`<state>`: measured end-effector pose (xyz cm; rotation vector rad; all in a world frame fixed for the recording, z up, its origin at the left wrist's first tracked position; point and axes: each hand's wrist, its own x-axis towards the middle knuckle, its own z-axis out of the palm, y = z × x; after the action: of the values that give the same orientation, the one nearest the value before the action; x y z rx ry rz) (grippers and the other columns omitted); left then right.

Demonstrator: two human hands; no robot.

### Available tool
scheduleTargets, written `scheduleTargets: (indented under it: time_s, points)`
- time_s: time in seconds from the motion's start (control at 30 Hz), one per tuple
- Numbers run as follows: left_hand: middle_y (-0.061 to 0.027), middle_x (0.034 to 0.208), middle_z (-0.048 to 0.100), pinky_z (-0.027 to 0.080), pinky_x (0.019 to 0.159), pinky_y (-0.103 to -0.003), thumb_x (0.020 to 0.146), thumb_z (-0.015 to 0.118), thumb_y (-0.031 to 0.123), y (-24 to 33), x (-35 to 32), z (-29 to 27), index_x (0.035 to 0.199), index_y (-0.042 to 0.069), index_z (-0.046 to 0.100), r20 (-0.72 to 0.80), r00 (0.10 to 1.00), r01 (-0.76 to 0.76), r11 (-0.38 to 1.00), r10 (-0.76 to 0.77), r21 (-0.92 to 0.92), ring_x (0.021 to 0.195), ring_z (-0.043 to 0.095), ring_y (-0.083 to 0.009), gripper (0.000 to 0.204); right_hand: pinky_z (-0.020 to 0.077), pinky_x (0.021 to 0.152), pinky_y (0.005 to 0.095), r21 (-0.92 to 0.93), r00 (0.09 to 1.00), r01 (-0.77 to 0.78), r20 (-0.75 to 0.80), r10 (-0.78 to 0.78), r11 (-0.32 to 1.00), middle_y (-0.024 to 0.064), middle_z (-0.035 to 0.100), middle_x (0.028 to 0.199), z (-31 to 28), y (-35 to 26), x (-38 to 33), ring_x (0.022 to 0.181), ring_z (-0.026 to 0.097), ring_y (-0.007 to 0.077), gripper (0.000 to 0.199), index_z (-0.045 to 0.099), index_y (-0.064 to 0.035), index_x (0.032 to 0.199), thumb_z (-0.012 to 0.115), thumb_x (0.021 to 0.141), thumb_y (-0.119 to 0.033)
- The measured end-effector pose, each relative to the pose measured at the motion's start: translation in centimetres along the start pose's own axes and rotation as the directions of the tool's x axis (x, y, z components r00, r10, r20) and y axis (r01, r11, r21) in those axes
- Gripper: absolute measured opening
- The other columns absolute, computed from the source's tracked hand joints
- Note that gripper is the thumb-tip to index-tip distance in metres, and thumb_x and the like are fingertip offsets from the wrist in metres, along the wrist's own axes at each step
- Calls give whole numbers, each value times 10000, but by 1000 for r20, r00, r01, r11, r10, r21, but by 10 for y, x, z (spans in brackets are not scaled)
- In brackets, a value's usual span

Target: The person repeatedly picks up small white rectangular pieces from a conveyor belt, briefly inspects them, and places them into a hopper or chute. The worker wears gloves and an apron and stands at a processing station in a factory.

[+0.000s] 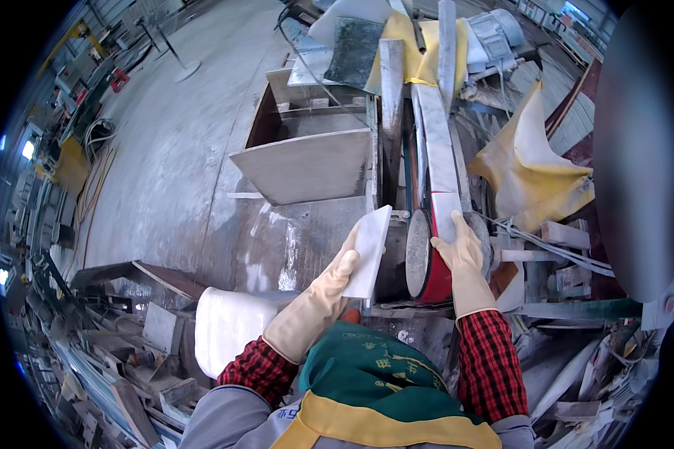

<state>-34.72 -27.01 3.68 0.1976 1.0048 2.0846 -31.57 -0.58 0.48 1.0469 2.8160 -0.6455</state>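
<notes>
My left hand (335,280), in a cream rubber glove, grips a white stone tile (368,251) by its left edge. It holds the tile tilted up in the air, left of a long narrow belt machine. My right hand (463,253), gloved alike, is at the near end of the machine. Its thumb and fingers are closed around the near part of another white tile (446,203) lying on the belt. Beyond that tile, more pale strips (436,138) lie in line along the belt. A red band (440,275) wraps the rounded near end beside a grey disc (418,254).
Left of the machine stands an open trough with a grey panel (307,168). A white plastic container (232,329) is by my left forearm. Yellow-stained sheeting (535,161) hangs at the right. Stone offcuts (161,329) and scraps crowd both sides. A dark green apron (382,367) covers my front.
</notes>
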Motion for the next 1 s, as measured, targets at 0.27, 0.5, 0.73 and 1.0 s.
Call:
scheduleTargets:
  time_s: [0.27,0.5,0.73,1.0]
  points:
    - [50,850,486,280,406,-201,938,567,408,-34,15,-4,1486,224,249,197,944,317,887,-263,-336,458,317,-47,659,407,1028,383,348,992,-123,74,104,929,224,500,1321,-27,25,-34,1247,475,320,1041,299,-104,1463,845,576,-102]
    - [-80,804,493,457,633,-322,1016,338,248,-68,33,34,1522,170,135,747,648,736,378,-150,-562,491,459,-154,551,505,728,315,970,925,-232,198,324,71,91,609,1131,14,185,-155,917,614,192,669,435,-61,1379,719,774,-89]
    - [-100,783,466,431,516,-299,1017,309,282,-111,36,104,1530,165,85,863,442,895,178,-244,-408,508,467,-175,571,519,668,310,826,599,375,130,790,-420,43,610,982,58,343,-368,795,591,189,259,565,-94,1172,545,953,-231]
    - [-141,862,519,416,455,-280,1021,269,341,-186,24,197,1524,191,164,900,114,993,64,-420,-97,518,456,-176,535,502,935,361,673,118,733,10,993,-94,118,596,1202,30,393,-529,1074,591,262,360,509,9,1247,584,931,-147]
